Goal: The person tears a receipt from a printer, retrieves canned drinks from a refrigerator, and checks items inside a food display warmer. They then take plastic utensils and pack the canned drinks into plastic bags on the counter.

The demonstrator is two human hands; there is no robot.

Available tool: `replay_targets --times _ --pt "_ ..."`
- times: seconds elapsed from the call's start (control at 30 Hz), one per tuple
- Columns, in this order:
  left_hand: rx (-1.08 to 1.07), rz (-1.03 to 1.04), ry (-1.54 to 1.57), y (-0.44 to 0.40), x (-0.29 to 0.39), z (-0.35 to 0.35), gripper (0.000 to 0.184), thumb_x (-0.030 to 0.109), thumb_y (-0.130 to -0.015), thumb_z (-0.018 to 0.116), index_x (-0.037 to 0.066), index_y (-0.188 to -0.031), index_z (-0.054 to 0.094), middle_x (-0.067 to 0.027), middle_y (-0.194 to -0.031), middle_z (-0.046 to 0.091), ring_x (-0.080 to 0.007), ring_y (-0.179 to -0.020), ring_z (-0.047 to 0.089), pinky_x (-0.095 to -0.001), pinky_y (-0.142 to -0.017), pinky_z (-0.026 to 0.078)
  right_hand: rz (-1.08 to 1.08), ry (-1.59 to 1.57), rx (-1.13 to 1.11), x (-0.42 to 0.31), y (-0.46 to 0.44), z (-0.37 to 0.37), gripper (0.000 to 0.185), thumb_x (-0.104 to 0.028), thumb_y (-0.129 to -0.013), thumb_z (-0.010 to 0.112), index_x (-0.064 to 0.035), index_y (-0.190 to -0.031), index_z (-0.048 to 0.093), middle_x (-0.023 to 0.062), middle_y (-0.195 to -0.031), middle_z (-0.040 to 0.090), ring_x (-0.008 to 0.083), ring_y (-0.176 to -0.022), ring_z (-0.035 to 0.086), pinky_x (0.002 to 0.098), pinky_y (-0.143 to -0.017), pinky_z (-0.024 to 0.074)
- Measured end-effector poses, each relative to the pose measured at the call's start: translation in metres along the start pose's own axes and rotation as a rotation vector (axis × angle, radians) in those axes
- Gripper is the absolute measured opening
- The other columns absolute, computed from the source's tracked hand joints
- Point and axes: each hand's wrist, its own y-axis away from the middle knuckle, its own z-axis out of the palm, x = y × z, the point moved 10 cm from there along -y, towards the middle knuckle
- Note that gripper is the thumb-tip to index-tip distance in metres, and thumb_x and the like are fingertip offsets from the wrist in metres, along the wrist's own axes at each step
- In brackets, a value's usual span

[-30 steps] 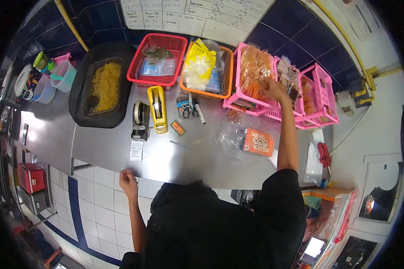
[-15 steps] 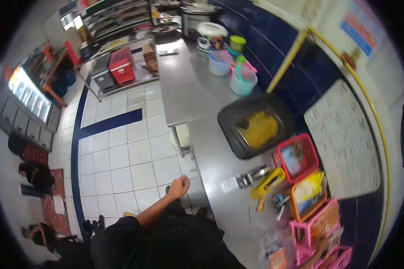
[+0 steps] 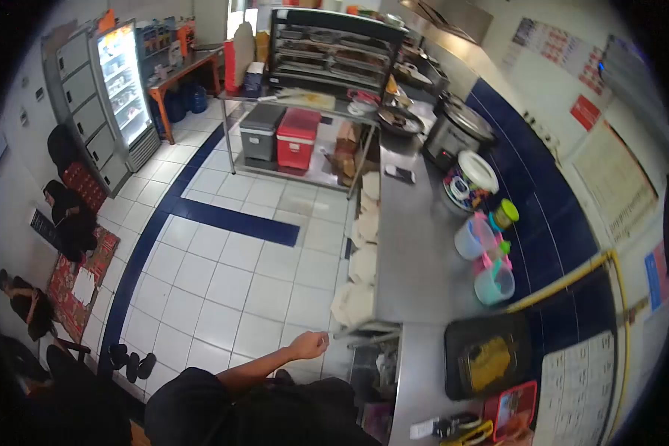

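Note:
My left hand point(image 3: 308, 345) hangs over the tiled floor, left of the steel counter point(image 3: 416, 260). Its fingers are curled in, and nothing shows in them. At the bottom edge a blurred skin-toned shape point(image 3: 519, 432), perhaps my right hand, overlaps the red basket point(image 3: 525, 394); its fingers cannot be made out. Behind that basket a black tray point(image 3: 453, 364) holds a yellow food mass point(image 3: 490, 363). A black object with a white label point(image 3: 425, 429) and a yellow-handled item point(image 3: 477, 434) lie in front of the basket.
Plastic cups point(image 3: 493, 285), a white-lidded tub point(image 3: 477, 172) and a large cooker point(image 3: 457, 134) line the wall. Red point(image 3: 297, 140) and grey point(image 3: 260, 134) cool boxes stand on a low shelf. People point(image 3: 70, 219) sit at the left. A glass-door fridge point(image 3: 121, 89) glows behind.
My view has swung up and left, bringing the display case and fridge further in. The pink baskets have left the frame. My left hand stays curled at my front.

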Motion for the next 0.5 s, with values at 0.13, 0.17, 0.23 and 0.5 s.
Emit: replay_targets --times 0.13,0.17,0.23,0.5 --pt "-0.051 -0.056 -0.139 -0.053 -0.073 -0.072 0.027 0.033 -0.092 0.057 0.009 -0.100 0.064 -0.0171 -0.095 0.071 -0.0396 -0.089 0.067 -0.0511 -0.080 0.052 -0.059 -0.015 -0.399 -0.204 -0.008 0.117 0.039 -0.044 -0.089 0.067 -0.0105 -0.107 0.070 0.0197 -0.090 0.071 0.0347 -0.079 0.069 0.0469 -0.068 0.0528" --pt "-0.045 -0.103 -0.161 -0.066 -0.109 -0.090 0.028 0.035 -0.092 0.057 0.009 -0.100 0.064 -0.0178 -0.097 0.071 -0.0399 -0.091 0.066 -0.0514 -0.081 0.052 -0.058 -0.227 -0.393 -0.260 -0.009 0.139 0.016 -0.012 -0.084 0.071 -0.0009 -0.092 0.064 0.0183 -0.083 0.068 0.0356 -0.076 0.067 0.0440 -0.068 0.0509" --pt "0.118 -0.245 0.010 -0.075 -0.211 -0.122 0.031 0.036 -0.089 0.059 0.007 -0.096 0.066 -0.0188 -0.099 0.070 -0.0407 -0.096 0.065 -0.0519 -0.083 0.052 -0.023 -0.287 -0.580 -0.380 -0.015 0.166 0.015 -0.013 -0.083 0.072 -0.0019 -0.091 0.066 0.0178 -0.084 0.070 0.0370 -0.080 0.067 0.0452 -0.071 0.0511" --pt "-0.057 -0.830 -0.443 0.095 -0.472 -0.203 0.026 0.031 -0.077 0.078 0.007 -0.084 0.072 -0.0146 -0.088 0.073 -0.0293 -0.081 0.072 -0.0405 -0.067 0.058 -0.523 -0.771 -0.802 -0.829 0.033 0.295 0.019 -0.016 -0.078 0.076 -0.0039 -0.093 0.072 0.0187 -0.085 0.072 0.0365 -0.079 0.071 0.0422 -0.069 0.0544"
